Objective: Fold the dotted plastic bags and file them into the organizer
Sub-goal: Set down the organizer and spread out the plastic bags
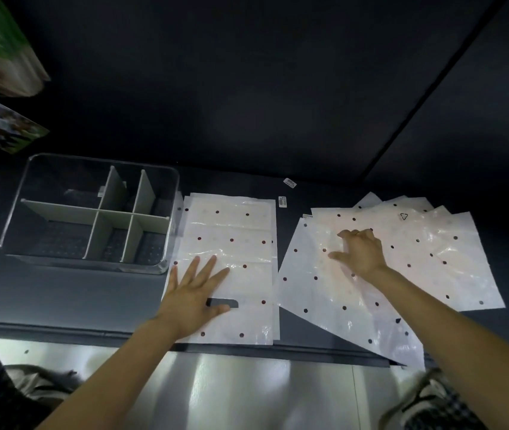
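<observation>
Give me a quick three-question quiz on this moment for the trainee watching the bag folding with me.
1. True or false: the organizer already holds folded bags.
2. Which hand rests flat on the neat stack of bags beside the organizer: A) left hand B) right hand C) neither?
3. Fill in: the bags under the right hand lie in a ______ pile, not squared up.

Key: 1. False, its compartments look empty. 2. A. 3. Fanned-out.

Left hand (195, 293) flat on stacked dotted bags (231, 243), right hand (360, 254) on fanned bags (433, 262).
</observation>
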The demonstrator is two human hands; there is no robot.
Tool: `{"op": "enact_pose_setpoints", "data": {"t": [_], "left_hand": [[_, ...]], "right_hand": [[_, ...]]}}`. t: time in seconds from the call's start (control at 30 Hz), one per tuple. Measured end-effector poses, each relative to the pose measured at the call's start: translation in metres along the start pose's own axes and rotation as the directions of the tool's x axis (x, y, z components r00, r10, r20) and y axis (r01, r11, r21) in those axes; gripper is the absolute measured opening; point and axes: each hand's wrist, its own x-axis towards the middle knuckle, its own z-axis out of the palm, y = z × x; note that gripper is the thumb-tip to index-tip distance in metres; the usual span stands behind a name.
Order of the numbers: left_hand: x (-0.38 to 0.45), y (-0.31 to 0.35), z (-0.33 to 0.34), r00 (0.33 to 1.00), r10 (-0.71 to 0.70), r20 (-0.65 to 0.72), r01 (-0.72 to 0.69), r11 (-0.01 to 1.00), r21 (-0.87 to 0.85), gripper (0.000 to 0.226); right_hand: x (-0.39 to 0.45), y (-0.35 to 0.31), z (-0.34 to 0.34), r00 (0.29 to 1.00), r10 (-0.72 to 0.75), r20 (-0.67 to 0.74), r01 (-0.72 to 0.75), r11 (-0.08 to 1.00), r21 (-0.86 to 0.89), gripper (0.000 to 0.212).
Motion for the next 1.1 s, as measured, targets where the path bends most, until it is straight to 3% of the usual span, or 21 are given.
{"op": "enact_pose_setpoints", "data": {"t": [0.07, 0.13, 0.2, 0.3, 0.37, 0.43, 0.5, 0.53, 0.57, 0.6, 0.67, 0.73, 0.77, 0.87, 0.93, 1.0, 1.1], "left_hand": [[0.001, 0.004, -0.009, 0.997, -0.032, -0.065, 0.022, 0.988, -0.151, 0.073], [0.001, 0.014, -0.022, 0.966, -0.121, -0.230, 0.017, 0.913, -0.408, 0.062], [0.001, 0.027, -0.037, 0.915, -0.270, -0.300, 0.006, 0.752, -0.659, 0.053], [-0.003, 0.053, -0.058, 0.958, -0.259, -0.121, 0.000, 0.425, -0.905, 0.060], [-0.006, 0.068, -0.064, 0.987, -0.155, 0.035, 0.077, 0.269, -0.960, 0.083], [-0.007, 0.077, -0.065, 0.984, -0.106, 0.146, 0.160, 0.137, -0.978, 0.100], [-0.005, 0.079, -0.068, 0.965, -0.210, 0.154, 0.160, 0.009, -0.987, 0.096], [-0.002, 0.077, -0.069, 0.942, -0.314, 0.121, 0.130, 0.006, -0.992, 0.090], [0.001, 0.072, -0.071, 0.906, -0.420, 0.055, 0.103, 0.094, -0.990, 0.083], [0.004, 0.064, -0.072, 0.870, -0.491, -0.042, 0.092, 0.245, -0.965, 0.076], [0.006, 0.046, -0.071, 0.845, -0.483, -0.228, 0.090, 0.549, -0.831, 0.065], [0.004, 0.032, -0.068, 0.849, -0.427, -0.311, 0.127, 0.736, -0.665, 0.058], [0.003, 0.028, -0.066, 0.849, -0.406, -0.338, 0.148, 0.797, -0.585, 0.056], [-0.003, 0.030, -0.056, 0.850, -0.268, -0.454, 0.120, 0.937, -0.328, 0.055], [-0.005, 0.043, -0.045, 0.883, -0.064, -0.465, -0.008, 0.988, -0.151, 0.053], [-0.007, 0.060, -0.034, 0.928, 0.070, -0.367, -0.104, 0.992, -0.073, 0.044], [-0.005, 0.066, -0.013, 0.981, 0.061, -0.182, -0.077, 0.994, -0.081, 0.092]], "right_hand": [[-0.005, -0.003, -0.012, 0.993, -0.092, -0.070, 0.101, 0.983, 0.150, 0.020], [-0.013, -0.006, -0.027, 0.974, -0.188, -0.126, 0.213, 0.951, 0.222, 0.020], [-0.021, -0.011, -0.041, 0.949, -0.253, -0.187, 0.300, 0.907, 0.296, 0.023], [-0.029, -0.027, -0.057, 0.937, -0.205, -0.283, 0.344, 0.685, 0.642, 0.023], [-0.029, -0.046, -0.058, 0.951, -0.090, -0.295, 0.296, 0.536, 0.791, 0.023], [-0.025, -0.070, -0.048, 0.977, 0.051, -0.207, 0.168, 0.409, 0.897, 0.018], [-0.020, -0.090, -0.030, 0.989, 0.145, -0.016, -0.022, 0.262, 0.965, 0.016], [-0.019, -0.099, -0.021, 0.986, 0.154, 0.065, -0.101, 0.236, 0.967, 0.019], [-0.019, -0.105, -0.013, 0.982, 0.146, 0.117, -0.153, 0.266, 0.952, 0.025], [-0.022, -0.108, -0.005, 0.982, 0.128, 0.136, -0.172, 0.338, 0.925, 0.033], [-0.032, -0.103, 0.010, 0.996, 0.080, 0.048, -0.085, 0.583, 0.808, 0.048], [-0.044, -0.078, 0.023, 0.988, 0.053, -0.144, 0.023, 0.878, 0.478, 0.058], [-0.050, -0.060, 0.028, 0.982, 0.048, -0.182, 0.007, 0.957, 0.289, 0.063], [-0.068, 0.007, 0.043, 0.994, 0.107, -0.027, -0.108, 0.994, -0.017, 0.072], [-0.077, 0.046, 0.053, 0.983, 0.159, 0.088, -0.157, 0.987, -0.029, 0.068], [-0.076, 0.072, 0.054, 0.977, 0.182, 0.109, -0.185, 0.983, 0.010, 0.063], [-0.064, 0.094, 0.041, 0.963, 0.233, 0.137, -0.235, 0.972, -0.002, 0.060]]}}
